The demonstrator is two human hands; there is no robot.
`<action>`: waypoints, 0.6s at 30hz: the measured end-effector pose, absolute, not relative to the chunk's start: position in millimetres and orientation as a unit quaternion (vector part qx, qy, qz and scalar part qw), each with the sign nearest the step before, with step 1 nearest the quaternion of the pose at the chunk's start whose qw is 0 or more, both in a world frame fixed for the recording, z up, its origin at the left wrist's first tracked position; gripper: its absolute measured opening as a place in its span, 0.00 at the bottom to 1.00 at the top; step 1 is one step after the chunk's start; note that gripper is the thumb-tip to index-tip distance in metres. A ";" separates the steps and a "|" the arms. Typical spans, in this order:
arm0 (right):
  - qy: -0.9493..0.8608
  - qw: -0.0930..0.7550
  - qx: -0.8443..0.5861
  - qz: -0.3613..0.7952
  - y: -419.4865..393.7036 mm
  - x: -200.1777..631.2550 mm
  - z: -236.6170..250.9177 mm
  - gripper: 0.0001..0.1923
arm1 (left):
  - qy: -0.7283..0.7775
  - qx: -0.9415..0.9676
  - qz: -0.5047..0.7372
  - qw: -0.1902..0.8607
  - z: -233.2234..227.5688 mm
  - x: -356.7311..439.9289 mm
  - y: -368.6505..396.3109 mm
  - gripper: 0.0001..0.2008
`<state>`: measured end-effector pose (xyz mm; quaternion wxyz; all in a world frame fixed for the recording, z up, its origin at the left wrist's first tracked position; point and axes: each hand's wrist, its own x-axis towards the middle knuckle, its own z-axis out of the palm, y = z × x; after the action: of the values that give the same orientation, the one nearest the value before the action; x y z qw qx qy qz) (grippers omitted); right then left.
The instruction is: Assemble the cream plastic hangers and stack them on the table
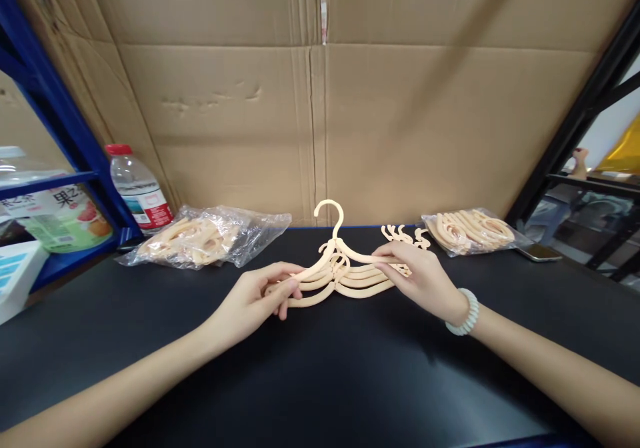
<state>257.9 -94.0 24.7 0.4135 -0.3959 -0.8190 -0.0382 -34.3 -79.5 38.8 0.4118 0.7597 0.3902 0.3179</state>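
Between my hands is a cream plastic clothes hanger (pixel 351 253), its hook pointing up and curling to the left. My left hand (pixel 260 295) pinches the hanger's left arm, while my right hand (pixel 417 275) grips its right arm between thumb and fingers. Just beneath and in front of it, several similar hangers (pixel 320 296) lie in a row on the black table; their outer ends are partly hidden by my hands. Loose cream hooks (pixel 400 235) lie beyond my right hand.
A clear bag of cream parts (pixel 200 238) lies at the left, another bag (pixel 470 229) at the right beside a phone (pixel 539 253). A red-capped bottle (pixel 140 191) stands at the back left. Cardboard (pixel 225 121) walls off the back of the black table (pixel 320 381).
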 end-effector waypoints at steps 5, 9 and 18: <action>-0.809 0.422 -0.409 -0.031 -84.5 277.2 37.2 0.07 | 0.395 0.773 0.345 0.358 28.9 -39.5 -71.8 0.15; -0.738 0.418 -0.520 -0.103 -60.7 331.7 44.2 0.09 | 0.399 0.764 0.360 0.356 21.3 -42.7 -66.6 0.15; -0.836 0.198 -0.497 -0.121 -27.9 383.4 16.9 0.12 | 0.420 0.764 0.391 0.296 26.7 -39.2 -69.5 0.16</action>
<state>383.4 -27.9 16.9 0.1977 -0.4974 -0.8360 -0.1210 -39.2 -69.5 26.7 0.2955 0.7636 0.4203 0.3910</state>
